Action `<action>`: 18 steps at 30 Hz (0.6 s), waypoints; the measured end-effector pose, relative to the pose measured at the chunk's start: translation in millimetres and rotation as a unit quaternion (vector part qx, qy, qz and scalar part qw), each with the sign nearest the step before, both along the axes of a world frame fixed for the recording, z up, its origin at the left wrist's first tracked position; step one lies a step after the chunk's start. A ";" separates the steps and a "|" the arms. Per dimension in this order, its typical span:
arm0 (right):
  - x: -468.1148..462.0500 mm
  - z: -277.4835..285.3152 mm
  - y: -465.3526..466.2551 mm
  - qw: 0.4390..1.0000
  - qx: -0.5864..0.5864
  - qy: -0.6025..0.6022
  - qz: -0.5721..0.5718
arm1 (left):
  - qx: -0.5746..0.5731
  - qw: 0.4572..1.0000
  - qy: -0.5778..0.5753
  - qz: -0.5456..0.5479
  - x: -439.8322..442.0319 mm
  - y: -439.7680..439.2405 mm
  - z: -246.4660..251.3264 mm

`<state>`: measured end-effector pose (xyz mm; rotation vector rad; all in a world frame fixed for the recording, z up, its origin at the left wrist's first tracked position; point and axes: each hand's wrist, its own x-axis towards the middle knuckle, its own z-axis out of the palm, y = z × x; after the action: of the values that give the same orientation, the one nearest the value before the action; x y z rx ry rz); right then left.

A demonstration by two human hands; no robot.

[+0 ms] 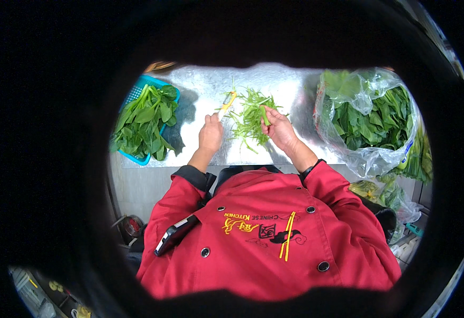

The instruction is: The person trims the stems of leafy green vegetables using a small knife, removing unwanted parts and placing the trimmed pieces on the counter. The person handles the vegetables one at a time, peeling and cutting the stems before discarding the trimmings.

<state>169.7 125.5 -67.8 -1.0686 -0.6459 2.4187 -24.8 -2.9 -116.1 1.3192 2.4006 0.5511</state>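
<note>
My left hand [211,134] grips the white handle of a peeler [227,104], whose yellow head points away from me over the metal table. Between the fingers of my right hand [278,129] is a short piece of green vegetable stem [265,115]. Just under and beside that hand, a loose heap of thin green peelings [250,115] is spread on the tabletop. The peeler's head and the stem are apart, on opposite sides of the heap.
A turquoise plastic basket [141,159] of leafy greens [146,115] stands at the table's left end. On the right, a clear plastic bag [369,157] holds more leafy greens [375,119]. The metal table [206,81] has its near edge by my body. Bagged vegetables [393,194] sit lower right.
</note>
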 end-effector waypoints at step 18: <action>-51.4 -79.3 -21.1 0.962 0.047 -0.187 0.191 | -0.054 0.987 -0.149 -0.023 28.9 -55.3 2.4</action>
<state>118.3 104.4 -147.1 -1.4931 -1.1775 2.4778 4.0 -58.2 -113.7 1.1548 2.1203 0.5546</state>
